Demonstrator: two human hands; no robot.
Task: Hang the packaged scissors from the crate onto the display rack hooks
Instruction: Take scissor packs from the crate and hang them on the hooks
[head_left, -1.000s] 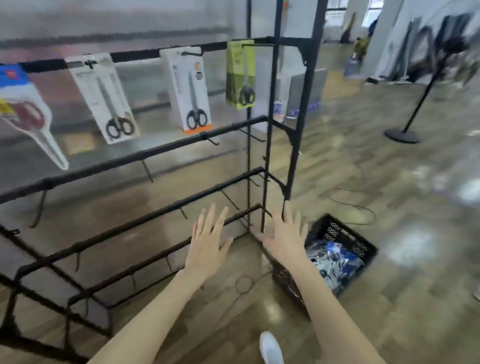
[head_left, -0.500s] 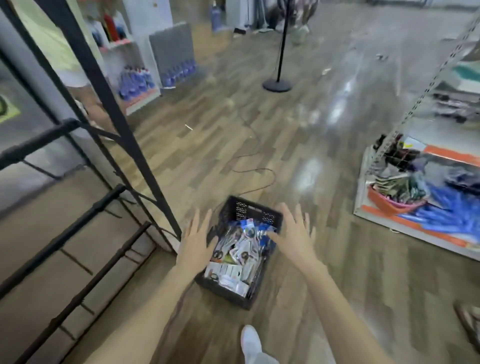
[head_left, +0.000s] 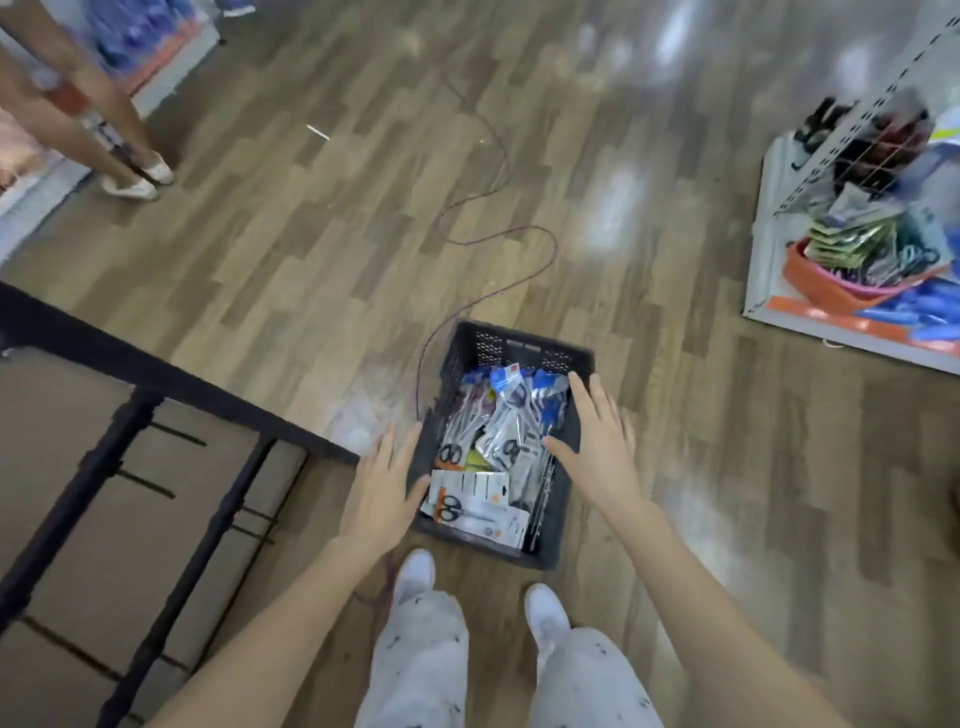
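Below | scissors packs (head_left: 480, 506) in crate (head_left: 519, 347) | left grip (head_left: 382, 493) and right grip (head_left: 597, 447) spread empty above

Floor (head_left: 291, 249): wood-look planks, brown and grey, glossy with light glare. Black perforated plastic crate (head_left: 519, 348) stands directly on it, centre of view, filled with packaged scissors (head_left: 480, 506). Thin purple cable (head_left: 498, 236) snakes over the planks to the crate's far left corner. Black metal display rack (head_left: 156, 374) stands on floor at left. White shelf unit base (head_left: 810, 322) on floor at right. Wearer's white shoes (head_left: 415, 571) just beside crate's near edge.
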